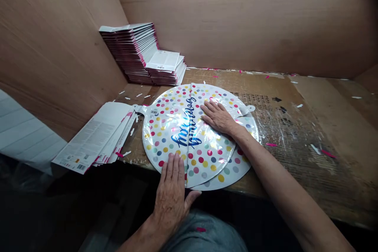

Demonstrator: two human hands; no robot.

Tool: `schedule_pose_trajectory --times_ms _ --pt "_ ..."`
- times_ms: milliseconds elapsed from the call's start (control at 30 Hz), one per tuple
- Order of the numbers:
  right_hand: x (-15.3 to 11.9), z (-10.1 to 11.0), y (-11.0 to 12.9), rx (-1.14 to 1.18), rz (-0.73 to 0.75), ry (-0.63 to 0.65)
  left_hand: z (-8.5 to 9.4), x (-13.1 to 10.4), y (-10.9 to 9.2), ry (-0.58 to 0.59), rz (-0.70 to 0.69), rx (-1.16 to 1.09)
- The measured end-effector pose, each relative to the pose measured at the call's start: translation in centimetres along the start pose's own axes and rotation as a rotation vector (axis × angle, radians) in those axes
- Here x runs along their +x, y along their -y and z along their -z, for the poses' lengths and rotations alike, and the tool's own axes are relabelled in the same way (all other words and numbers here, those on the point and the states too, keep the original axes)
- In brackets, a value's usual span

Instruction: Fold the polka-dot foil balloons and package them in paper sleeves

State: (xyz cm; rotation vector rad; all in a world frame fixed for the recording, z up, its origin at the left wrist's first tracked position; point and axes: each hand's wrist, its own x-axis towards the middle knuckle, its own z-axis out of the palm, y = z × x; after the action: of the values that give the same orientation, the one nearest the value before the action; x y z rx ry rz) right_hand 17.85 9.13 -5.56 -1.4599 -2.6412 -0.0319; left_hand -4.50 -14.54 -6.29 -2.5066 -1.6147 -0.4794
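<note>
Two flat, round foil balloons lie overlapped at the front edge of the work surface. The upper foil balloon [165, 126] is white with coloured dots, blue script lettering and a crease down its middle. Part of the lower foil balloon [233, 173] shows at the right and front. My left hand [173, 185] rests with outstretched fingers on the upper balloon's near edge, thumb out to the side. Right of the lettering, my right hand [220, 118] lies flat on the same balloon, fingers slightly spread. Tabs stick out at the balloons' left and right sides.
Tall stacks of folded printed cards [130, 55] stand in the back left corner. A fanned pile of printed cards [94, 134] overhangs the front edge at left. Wooden panels [236, 19] enclose the back and left. Pink and white scraps lie on the taped cardboard surface [295, 157].
</note>
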Motion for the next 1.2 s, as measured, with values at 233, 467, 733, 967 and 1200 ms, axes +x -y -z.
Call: schedule_pose_trajectory --times_ms 233,467,733,967,1200 --pt "-0.3 -0.1 -0.4 0.086 -0.028 -0.035 0.8 2.8 -1.0 -0.071 0.319 -0.26" --pt "-9.5 5.1 5.2 0.618 0.05 -0.446 6.8 8.6 -0.2 0.462 0.652 -1.255" --pt "-15.0 9.4 13.1 0.267 0.257 -0.812 14.5 16.8 -1.6 0.439 0.722 -1.759" --pt "-15.2 3.6 8.8 0.175 -0.288 -0.6 12.7 13.0 0.2 0.645 0.679 -1.571" --pt "-18.2 2.5 1.5 -0.092 -0.288 -0.628 6.2 10.1 5.7 0.426 0.373 -0.325"
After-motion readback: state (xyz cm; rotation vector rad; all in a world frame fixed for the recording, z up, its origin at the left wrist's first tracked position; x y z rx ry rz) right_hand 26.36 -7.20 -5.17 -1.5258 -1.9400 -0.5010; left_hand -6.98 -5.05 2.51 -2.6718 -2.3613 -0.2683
